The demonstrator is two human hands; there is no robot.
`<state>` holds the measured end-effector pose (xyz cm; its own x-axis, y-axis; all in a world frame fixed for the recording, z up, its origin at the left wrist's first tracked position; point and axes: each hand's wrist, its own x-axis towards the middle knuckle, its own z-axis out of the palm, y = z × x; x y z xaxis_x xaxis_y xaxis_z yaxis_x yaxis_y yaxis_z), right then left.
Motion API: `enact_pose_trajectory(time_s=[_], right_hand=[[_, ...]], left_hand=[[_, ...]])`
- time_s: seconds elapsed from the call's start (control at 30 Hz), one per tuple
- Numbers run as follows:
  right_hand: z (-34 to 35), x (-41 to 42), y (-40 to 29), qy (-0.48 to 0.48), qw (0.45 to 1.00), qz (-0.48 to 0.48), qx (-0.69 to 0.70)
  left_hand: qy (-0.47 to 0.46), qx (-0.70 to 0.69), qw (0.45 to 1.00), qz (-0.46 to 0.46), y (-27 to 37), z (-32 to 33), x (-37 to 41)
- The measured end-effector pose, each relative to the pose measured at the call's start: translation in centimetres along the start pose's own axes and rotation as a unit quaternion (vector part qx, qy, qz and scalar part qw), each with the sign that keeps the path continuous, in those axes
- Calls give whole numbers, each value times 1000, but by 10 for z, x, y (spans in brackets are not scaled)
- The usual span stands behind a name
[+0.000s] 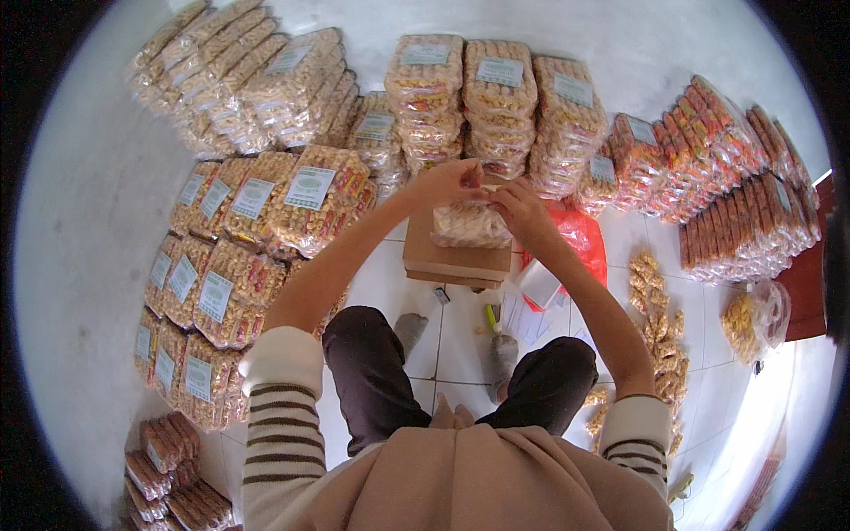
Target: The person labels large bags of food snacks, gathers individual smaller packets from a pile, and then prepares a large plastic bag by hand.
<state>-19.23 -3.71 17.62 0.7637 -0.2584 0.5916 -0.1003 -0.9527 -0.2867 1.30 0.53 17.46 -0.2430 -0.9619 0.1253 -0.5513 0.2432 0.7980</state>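
A clear plastic bag of pale snacks [470, 227] rests on a brown cardboard box [458, 265] in front of my knees. My left hand [455, 182] reaches to the bag's far end, its fingers pinching the gathered plastic. Close beside it, my right hand [521, 207] grips the same end from the right. The fingers partly cover the bag's mouth, so whether it is closed cannot be seen. Just right of the box lie a red plastic bag [588, 245] and a stack of clear plastic sheets or bags [539, 284].
Labelled snack packs are stacked at left [312, 189], along the far wall [428, 73] and at right [737, 226]. Small loose packets [654, 318] trail over the tiled floor. A green-handled cutter [491, 317] and a small box [441, 295] lie near my feet. A bag of yellow snacks [740, 315] stands farther right.
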Motion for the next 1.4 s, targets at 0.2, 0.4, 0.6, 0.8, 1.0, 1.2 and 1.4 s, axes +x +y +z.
enact_pose_trajectory(time_s=[0.2, 0.4, 0.6, 0.8, 1.0, 1.2, 1.4], right_hand=[[-4, 4, 0, -13, 1000, 13, -14], [-3, 5, 6, -24, 1000, 17, -9], [-1, 6, 8, 42, 999, -21, -21], [-4, 9, 15, 25, 999, -2, 21], [-17, 10, 17, -35, 997, 48, 52], [-22, 8, -1, 49, 996, 49, 63], [-11, 9, 18, -9, 997, 69, 26]], left_hand=[[280, 387, 866, 152, 52, 22, -30], [276, 518, 791, 172, 54, 31, -32], [247, 542, 783, 178, 52, 33, -29], [210, 618, 734, 190, 41, 35, -21], [211, 570, 766, 209, 34, 30, -16], [220, 439, 846, 206, 34, 20, -12], [200, 392, 878, 187, 34, 17, -7]])
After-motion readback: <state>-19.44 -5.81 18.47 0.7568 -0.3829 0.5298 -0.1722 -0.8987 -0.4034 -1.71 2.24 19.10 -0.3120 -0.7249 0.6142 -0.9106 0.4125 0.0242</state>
